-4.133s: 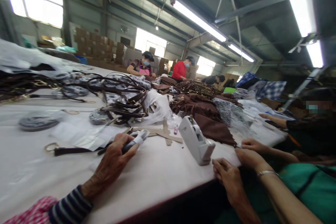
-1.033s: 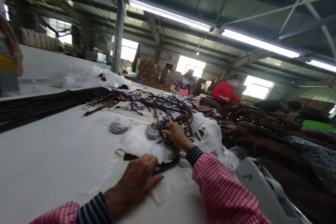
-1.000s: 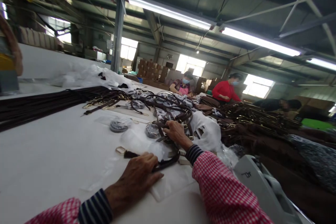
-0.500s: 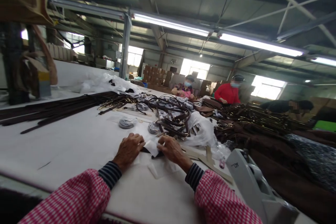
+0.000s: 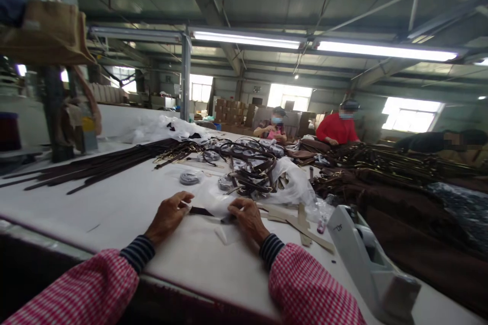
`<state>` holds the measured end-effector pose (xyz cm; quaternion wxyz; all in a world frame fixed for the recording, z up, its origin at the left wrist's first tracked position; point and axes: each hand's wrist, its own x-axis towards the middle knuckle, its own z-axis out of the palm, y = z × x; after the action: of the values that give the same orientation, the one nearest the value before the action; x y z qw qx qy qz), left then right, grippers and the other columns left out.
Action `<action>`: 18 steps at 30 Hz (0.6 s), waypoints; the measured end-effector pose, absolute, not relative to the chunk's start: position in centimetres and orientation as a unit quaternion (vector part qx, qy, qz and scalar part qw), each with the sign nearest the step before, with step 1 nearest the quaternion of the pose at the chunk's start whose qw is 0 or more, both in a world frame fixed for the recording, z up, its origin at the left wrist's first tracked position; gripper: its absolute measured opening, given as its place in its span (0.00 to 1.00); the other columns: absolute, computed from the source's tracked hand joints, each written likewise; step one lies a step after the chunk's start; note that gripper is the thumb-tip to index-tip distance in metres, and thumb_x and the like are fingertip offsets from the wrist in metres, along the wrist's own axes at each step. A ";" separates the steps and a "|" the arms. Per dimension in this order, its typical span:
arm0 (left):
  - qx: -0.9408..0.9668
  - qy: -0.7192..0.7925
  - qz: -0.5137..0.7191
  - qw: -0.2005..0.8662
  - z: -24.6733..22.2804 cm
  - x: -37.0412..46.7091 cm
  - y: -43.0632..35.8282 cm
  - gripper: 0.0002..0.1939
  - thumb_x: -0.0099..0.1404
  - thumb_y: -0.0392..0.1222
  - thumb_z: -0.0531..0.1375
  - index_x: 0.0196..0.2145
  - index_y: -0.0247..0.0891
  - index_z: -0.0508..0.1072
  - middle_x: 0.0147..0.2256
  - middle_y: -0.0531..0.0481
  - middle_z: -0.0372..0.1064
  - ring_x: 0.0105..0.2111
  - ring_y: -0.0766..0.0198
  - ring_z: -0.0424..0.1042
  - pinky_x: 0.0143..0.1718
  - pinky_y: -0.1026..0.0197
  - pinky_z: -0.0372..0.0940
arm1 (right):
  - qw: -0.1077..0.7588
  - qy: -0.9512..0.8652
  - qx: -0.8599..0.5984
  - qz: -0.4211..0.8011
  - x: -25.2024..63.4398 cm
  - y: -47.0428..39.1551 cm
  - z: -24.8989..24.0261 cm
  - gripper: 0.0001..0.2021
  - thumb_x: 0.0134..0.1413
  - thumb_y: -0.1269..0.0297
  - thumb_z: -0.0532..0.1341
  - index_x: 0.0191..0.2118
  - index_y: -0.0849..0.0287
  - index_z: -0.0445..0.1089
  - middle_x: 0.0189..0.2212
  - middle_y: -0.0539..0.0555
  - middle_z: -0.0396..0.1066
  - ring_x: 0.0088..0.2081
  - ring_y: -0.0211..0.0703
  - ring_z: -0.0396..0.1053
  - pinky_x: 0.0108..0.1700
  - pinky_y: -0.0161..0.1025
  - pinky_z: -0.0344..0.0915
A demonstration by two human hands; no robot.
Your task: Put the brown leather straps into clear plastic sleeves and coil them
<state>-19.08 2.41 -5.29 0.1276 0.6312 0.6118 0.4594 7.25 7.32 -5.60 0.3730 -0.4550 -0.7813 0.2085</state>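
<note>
My left hand (image 5: 171, 217) is closed in a pinch at the left end of a thin, translucent white plastic sheet (image 5: 215, 205). The thumb and fingers of my right hand (image 5: 248, 219) close on the sheet's other side. Between the hands, a dark strip (image 5: 201, 210) lies by the sheet's left part, reaching up to my left fingertips. A small dark piece shows beneath my right fingers, partly hidden. A loose clear scrap (image 5: 221, 236) rests on the white table (image 5: 190, 269) just below.
Dark straps with metal clasps (image 5: 253, 177) heap beyond my hands, beside a wrapped coil (image 5: 189, 177). Long brown straps (image 5: 114, 160) stretch leftward. A grey tape dispenser (image 5: 362, 264) stands at right, near beige strips (image 5: 310, 233) and brown material (image 5: 412, 238). People work across the table.
My left hand has moved left, away from my right hand. The plastic sheet now spans a wider gap, with more of the dark strip showing. The camera view has shifted slightly.
</note>
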 end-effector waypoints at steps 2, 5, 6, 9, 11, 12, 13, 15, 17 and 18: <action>0.597 0.606 0.505 0.145 -4.4 -19.8 1.9 0.19 0.53 0.48 0.62 0.41 0.38 0.78 0.39 0.44 0.80 0.40 0.48 0.80 0.45 0.48 0.74 | 0.402 -0.766 -0.453 0.216 7.2 7.2 -5.7 0.05 0.56 0.70 0.65 0.29 0.58 0.78 0.32 0.51 0.78 0.37 0.43 0.72 0.43 0.37 0.61; 0.538 0.594 0.576 0.164 -2.2 -21.1 1.2 0.23 0.49 0.49 0.66 0.43 0.37 0.77 0.38 0.45 0.80 0.41 0.48 0.81 0.45 0.48 0.75 | 0.449 -0.737 -0.452 0.227 7.3 7.2 -5.6 0.05 0.52 0.70 0.64 0.26 0.58 0.73 0.30 0.51 0.76 0.36 0.43 0.70 0.42 0.38 0.60; 0.517 0.587 0.599 0.170 -1.2 -21.5 0.9 0.25 0.48 0.49 0.67 0.43 0.37 0.76 0.38 0.45 0.80 0.41 0.48 0.81 0.45 0.49 0.76 | 0.465 -0.723 -0.454 0.233 7.3 7.3 -5.5 0.06 0.52 0.70 0.62 0.26 0.58 0.71 0.28 0.51 0.74 0.34 0.43 0.69 0.40 0.38 0.60; 0.460 0.561 0.664 0.182 1.6 -22.5 -0.1 0.26 0.42 0.48 0.71 0.40 0.38 0.76 0.36 0.47 0.80 0.40 0.50 0.81 0.46 0.50 0.76 | 0.511 -0.674 -0.464 0.265 7.5 7.6 -5.3 0.08 0.54 0.67 0.58 0.25 0.57 0.65 0.22 0.49 0.69 0.28 0.42 0.67 0.34 0.37 0.60; 0.437 0.550 0.687 0.189 2.8 -23.1 -1.0 0.24 0.39 0.47 0.73 0.37 0.39 0.76 0.34 0.48 0.80 0.39 0.51 0.81 0.47 0.50 0.76 | 0.530 -0.649 -0.458 0.297 7.7 7.8 -5.0 0.08 0.56 0.64 0.55 0.27 0.56 0.64 0.21 0.49 0.67 0.25 0.42 0.67 0.30 0.36 0.61; 0.432 0.548 0.691 0.191 3.1 -23.4 -1.6 0.24 0.39 0.46 0.73 0.36 0.39 0.77 0.34 0.48 0.80 0.39 0.51 0.81 0.47 0.50 0.76 | 0.536 -0.642 -0.451 0.312 7.8 7.8 -4.7 0.08 0.57 0.63 0.54 0.28 0.56 0.63 0.21 0.49 0.68 0.24 0.41 0.67 0.29 0.35 0.61; 0.431 0.550 0.689 0.192 3.1 -23.8 -2.2 0.24 0.39 0.45 0.74 0.37 0.39 0.77 0.34 0.48 0.80 0.39 0.51 0.81 0.47 0.50 0.76 | 0.541 -0.638 -0.442 0.324 7.9 7.6 -4.4 0.09 0.58 0.61 0.54 0.29 0.56 0.63 0.21 0.49 0.68 0.23 0.41 0.67 0.27 0.35 0.61; 0.455 0.576 0.652 0.188 2.6 -24.3 -3.4 0.24 0.41 0.46 0.73 0.38 0.38 0.78 0.35 0.47 0.81 0.39 0.50 0.81 0.46 0.49 0.76 | 0.552 -0.639 -0.419 0.332 7.8 7.0 -3.3 0.10 0.60 0.59 0.54 0.30 0.55 0.62 0.23 0.49 0.67 0.23 0.40 0.65 0.25 0.34 0.60; 0.513 0.623 0.567 0.166 1.8 -24.2 -4.8 0.23 0.45 0.49 0.72 0.40 0.39 0.80 0.37 0.45 0.81 0.41 0.46 0.80 0.47 0.46 0.76 | 0.564 -0.649 -0.396 0.323 7.5 5.5 -2.0 0.10 0.60 0.58 0.56 0.29 0.56 0.62 0.24 0.49 0.66 0.25 0.39 0.65 0.27 0.33 0.61; 0.553 0.642 0.510 0.149 1.3 -23.9 -5.5 0.22 0.47 0.50 0.71 0.41 0.41 0.81 0.41 0.44 0.82 0.45 0.43 0.80 0.49 0.44 0.75 | 0.563 -0.662 -0.378 0.320 7.1 4.3 -1.3 0.10 0.60 0.59 0.57 0.29 0.56 0.62 0.25 0.48 0.67 0.26 0.39 0.65 0.28 0.33 0.61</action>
<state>-23.90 -5.46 1.28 0.1490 0.5533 0.6416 0.5099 7.13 4.35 -1.26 0.5628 -0.3782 -0.6619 0.3196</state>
